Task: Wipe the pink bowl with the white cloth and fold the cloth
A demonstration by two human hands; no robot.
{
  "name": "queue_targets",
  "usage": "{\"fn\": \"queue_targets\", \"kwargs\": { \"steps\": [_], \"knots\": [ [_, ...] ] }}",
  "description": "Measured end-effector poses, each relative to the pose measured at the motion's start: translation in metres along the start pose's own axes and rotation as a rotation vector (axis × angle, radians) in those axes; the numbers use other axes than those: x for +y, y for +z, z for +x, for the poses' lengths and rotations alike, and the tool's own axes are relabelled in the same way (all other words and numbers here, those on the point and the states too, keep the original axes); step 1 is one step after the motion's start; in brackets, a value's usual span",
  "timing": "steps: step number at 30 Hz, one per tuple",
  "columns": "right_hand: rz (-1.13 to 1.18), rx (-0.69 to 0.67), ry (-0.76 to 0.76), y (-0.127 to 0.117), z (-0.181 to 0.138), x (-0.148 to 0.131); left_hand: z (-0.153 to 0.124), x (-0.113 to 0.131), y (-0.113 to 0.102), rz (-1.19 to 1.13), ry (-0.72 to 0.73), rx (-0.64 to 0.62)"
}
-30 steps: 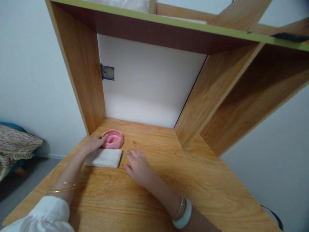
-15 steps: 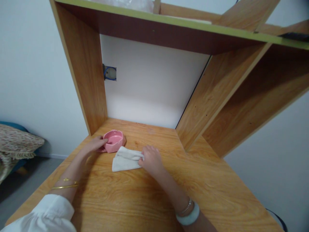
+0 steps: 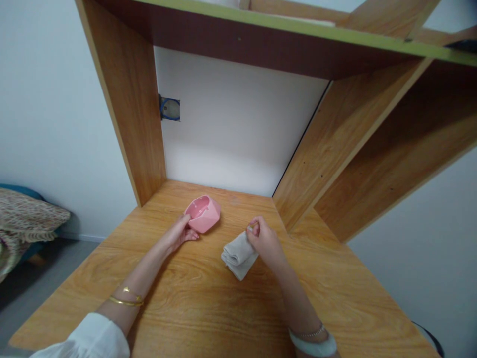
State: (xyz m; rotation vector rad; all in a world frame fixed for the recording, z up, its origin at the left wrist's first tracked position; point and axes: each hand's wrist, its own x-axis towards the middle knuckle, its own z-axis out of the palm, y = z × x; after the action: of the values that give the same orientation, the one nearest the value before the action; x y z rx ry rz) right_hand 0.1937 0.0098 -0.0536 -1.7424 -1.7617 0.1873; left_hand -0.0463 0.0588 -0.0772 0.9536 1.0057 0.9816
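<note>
My left hand [image 3: 183, 232] grips the near-left rim of a pink faceted ashtray [image 3: 207, 217], thumb inside and fingers beneath. The ashtray is tilted, its hollow turned toward the left. To the right, my right hand [image 3: 264, 239] pinches the upper corner of a folded light-grey cloth [image 3: 240, 252] between thumb and fingers. The cloth hangs in loose folds just over the wooden desktop [image 3: 194, 308], apart from the ashtray; whether its lower edge touches the wood I cannot tell.
Wooden side panels [image 3: 130, 109] and a slanted divider [image 3: 346, 144] enclose the desk's back. A shelf [image 3: 238, 42] runs overhead. An uncovered socket box [image 3: 170, 109] is set in the white back panel. At far left, a woven throw [image 3: 30, 214] covers blue furniture.
My left hand has brought the ashtray to the right and tipped it. My right hand has moved right with the cloth, which is now bunched smaller and lies away from the ashtray.
</note>
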Motion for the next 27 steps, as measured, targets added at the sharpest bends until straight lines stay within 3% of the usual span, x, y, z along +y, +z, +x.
{"fn": "queue_targets", "kwargs": {
  "steps": [3, 8, 12, 17, 22, 27],
  "knots": [
    [0.000, -0.121, -0.016, -0.004, -0.003, 0.000, 0.003, -0.013, 0.005, 0.031, 0.037, 0.053],
    [0.011, -0.168, -0.249, -0.010, 0.002, -0.005, 0.005, -0.022, 0.007, 0.092, 0.121, 0.134],
    [-0.046, -0.333, -0.371, -0.003, 0.001, -0.013, 0.004, -0.024, 0.007, 0.120, 0.136, 0.123],
    [-0.208, -0.496, -0.364, -0.001, -0.002, -0.017, 0.007, -0.024, 0.005, 0.115, 0.126, 0.114],
    [-0.202, -0.349, -0.258, -0.031, 0.014, -0.014, 0.007, -0.022, 0.004, 0.093, 0.100, 0.092],
    [-0.067, 0.006, -0.221, -0.074, 0.034, -0.009, 0.006, -0.020, 0.005, 0.078, 0.080, 0.062]
  ]
}}
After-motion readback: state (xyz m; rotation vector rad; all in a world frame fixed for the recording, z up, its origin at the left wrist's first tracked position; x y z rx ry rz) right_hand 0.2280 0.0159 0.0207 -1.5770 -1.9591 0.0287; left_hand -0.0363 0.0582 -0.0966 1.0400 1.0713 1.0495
